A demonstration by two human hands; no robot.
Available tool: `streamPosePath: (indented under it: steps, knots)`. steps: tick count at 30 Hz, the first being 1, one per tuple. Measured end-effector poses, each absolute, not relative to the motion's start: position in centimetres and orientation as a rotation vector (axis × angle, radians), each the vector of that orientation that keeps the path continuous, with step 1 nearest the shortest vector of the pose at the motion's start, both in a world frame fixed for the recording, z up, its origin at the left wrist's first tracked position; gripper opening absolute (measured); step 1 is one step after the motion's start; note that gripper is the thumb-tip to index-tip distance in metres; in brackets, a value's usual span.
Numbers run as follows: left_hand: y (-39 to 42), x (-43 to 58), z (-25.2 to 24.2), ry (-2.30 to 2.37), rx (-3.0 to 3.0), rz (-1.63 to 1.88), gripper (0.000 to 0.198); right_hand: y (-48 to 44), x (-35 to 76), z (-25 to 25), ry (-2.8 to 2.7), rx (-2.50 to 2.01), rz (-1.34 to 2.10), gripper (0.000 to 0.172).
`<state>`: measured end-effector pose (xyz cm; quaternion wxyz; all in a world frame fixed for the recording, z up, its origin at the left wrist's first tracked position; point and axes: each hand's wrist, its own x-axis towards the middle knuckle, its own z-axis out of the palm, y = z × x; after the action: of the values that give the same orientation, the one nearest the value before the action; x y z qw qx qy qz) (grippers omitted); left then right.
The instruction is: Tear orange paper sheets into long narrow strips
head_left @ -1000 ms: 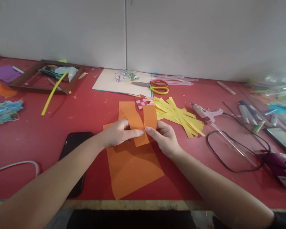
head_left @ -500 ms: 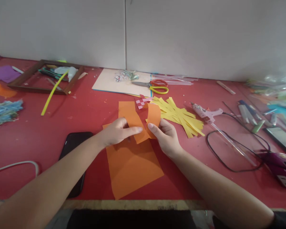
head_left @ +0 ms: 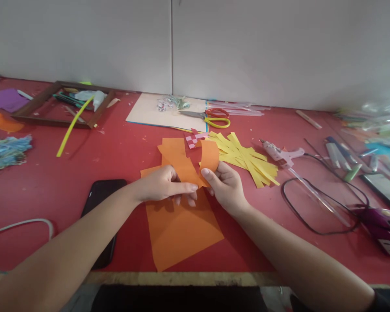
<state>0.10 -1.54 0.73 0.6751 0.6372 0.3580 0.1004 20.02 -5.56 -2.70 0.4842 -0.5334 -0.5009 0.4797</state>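
Observation:
Between my hands is a piece of orange paper [head_left: 184,168], curled up at its right end. My left hand [head_left: 164,184] pinches it along the lower edge, thumb on top and fingers partly underneath. My right hand [head_left: 226,184] grips the curled end, its thumb pressing on the front. Beneath lie larger orange sheets [head_left: 183,234], flat on the red table. Just beyond the curl are a small pink-and-white checked paper piece [head_left: 192,139] and a pile of yellow paper strips [head_left: 243,157].
Scissors [head_left: 217,118] rest on a pale sheet [head_left: 143,113] at the back. A black phone [head_left: 100,208] lies by my left forearm. On the right are a pink glue gun [head_left: 279,154], its looping cord, and a purple device [head_left: 381,225]. A wooden frame [head_left: 53,122] stands back left.
My left hand has shifted slightly down and right along the orange paper, and its fingertips now show below the edge. The paper's left part is turned a little. My right hand stays almost still.

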Motion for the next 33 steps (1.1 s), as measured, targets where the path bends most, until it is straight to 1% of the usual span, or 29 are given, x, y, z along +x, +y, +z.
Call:
streamPosePath:
  steps: [6,12,15,18,20,22,25,27,29,31,33]
  knots:
    - [-1.6,0.2,0.6,0.781,1.383,0.312,0.028,-5.4,20.0,-2.8,-1.184,-1.260,1.168,0.040]
    - [-1.5,-0.3,1.0,0.843,1.369,0.231,0.035,-4.7,20.7,-2.6,-0.953,-1.168,1.180,0.034]
    - [-1.4,-0.8,1.3,0.764,1.306,0.046,0.046,-4.5,21.0,-2.5,-0.913,-1.112,1.183,0.029]
    - [-1.4,-1.5,1.7,0.576,1.229,-0.141,0.069,-4.6,21.0,-2.5,-0.915,-1.112,1.187,0.028]
    - [-1.4,-1.9,1.8,0.479,1.205,-0.175,0.079,-4.8,21.0,-2.6,-0.942,-1.098,1.201,0.029]
    - [-1.3,-1.9,1.6,0.476,1.192,-0.064,0.076,-5.0,21.3,-2.5,-1.022,-1.078,1.227,0.029]
    - [-1.2,-1.5,1.1,0.624,1.122,0.323,0.066,-5.2,21.8,-2.3,-1.223,-1.025,1.320,0.035]
    - [-1.1,-1.0,0.8,0.736,1.038,0.525,0.069,-5.3,22.1,-2.0,-1.346,-0.944,1.409,0.036]
    - [-1.1,-0.6,0.7,0.817,0.994,0.591,0.072,-5.3,22.3,-1.5,-1.447,-0.869,1.463,0.032]
    - [-1.2,-0.3,0.8,0.878,0.997,0.609,0.074,-5.2,22.2,-1.1,-1.553,-0.828,1.444,0.028]
    - [-1.1,0.0,0.9,0.945,1.007,0.649,0.070,-5.0,21.9,-0.7,-1.673,-0.814,1.375,0.030]
